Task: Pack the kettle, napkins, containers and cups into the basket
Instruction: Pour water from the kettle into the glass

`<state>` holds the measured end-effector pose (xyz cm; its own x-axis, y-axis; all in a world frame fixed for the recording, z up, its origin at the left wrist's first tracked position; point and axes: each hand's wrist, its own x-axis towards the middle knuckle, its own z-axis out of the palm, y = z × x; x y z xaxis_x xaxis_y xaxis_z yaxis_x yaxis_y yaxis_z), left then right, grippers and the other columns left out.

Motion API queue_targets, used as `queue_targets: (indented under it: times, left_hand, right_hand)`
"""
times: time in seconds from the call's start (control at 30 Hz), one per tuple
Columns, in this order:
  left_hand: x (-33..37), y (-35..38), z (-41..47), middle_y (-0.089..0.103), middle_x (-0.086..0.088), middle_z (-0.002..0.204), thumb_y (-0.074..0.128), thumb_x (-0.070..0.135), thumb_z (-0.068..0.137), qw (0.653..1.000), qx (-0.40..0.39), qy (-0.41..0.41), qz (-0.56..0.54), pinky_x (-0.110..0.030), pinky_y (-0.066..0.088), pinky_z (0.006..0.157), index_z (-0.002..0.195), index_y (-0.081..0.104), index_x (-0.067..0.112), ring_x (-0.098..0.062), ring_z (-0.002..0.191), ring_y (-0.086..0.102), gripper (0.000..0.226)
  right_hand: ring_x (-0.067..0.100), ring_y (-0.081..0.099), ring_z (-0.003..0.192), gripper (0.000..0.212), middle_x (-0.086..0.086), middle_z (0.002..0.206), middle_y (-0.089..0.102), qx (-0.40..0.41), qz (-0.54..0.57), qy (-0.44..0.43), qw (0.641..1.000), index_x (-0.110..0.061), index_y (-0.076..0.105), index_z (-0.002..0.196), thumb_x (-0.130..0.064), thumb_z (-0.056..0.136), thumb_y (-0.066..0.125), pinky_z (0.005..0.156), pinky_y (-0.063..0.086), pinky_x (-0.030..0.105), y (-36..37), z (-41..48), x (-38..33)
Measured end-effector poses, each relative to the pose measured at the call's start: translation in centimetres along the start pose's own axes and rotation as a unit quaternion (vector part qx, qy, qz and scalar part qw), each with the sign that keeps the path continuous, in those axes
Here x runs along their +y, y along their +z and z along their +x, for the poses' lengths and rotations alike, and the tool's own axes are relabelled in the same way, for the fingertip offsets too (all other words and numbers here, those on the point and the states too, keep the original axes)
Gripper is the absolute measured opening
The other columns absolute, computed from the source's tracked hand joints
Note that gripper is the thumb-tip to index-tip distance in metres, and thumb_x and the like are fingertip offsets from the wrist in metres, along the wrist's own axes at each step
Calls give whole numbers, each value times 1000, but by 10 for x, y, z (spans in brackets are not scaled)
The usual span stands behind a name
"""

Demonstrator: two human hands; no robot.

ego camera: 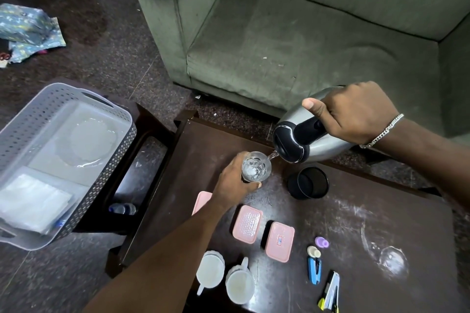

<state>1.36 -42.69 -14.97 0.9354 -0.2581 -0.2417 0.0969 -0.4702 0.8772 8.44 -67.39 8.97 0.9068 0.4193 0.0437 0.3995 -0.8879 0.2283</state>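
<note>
My right hand (356, 112) grips the handle of a steel and black kettle (292, 140), tilted with its spout down. Water runs from the spout into a clear glass (255, 166) that my left hand (234, 180) holds on the dark table (356, 211). Three pink-lidded containers (247, 223) (279, 241) (202, 201) lie nearer me; my left arm partly covers the leftmost. Two white cups (210, 270) (239, 286) stand at the table's near edge. A grey perforated basket (106, 175) sits on a stool at left, holding white napkins (33, 203) and clear plastic packs.
A black mesh cup (309, 181) stands beside the kettle. A blue stapler (314, 269), a purple piece (321, 242), a small tool (330, 292) and another clear glass (393, 260) lie at right. A green sofa (292, 33) is beyond the table; patterned cloth (28, 30) lies on the floor.
</note>
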Motion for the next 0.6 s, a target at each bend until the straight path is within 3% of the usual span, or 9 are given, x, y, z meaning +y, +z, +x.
queue_targets:
  times: [0.33,0.6]
  left_hand:
    - [1,-1,-1,67,9,125,90,31,64,1000,1,5,20,-43,55,99,137,48,35,-15,115,65,84]
    - [3,-2,-2,67,11,124,89,33,64,1000,0,2,23,-42,57,97,136,48,37,-14,114,65,83]
  right_hand:
    - [38,63,59,98,9,62,64,5,4,-9,1000,-14,60,58,-71,93,-12,51,42,32,0,-1,-1]
    - [39,62,55,97,12,55,60,3,-4,3,1000,-12,60,54,-70,95,-7,50,31,30,-4,-5,-1]
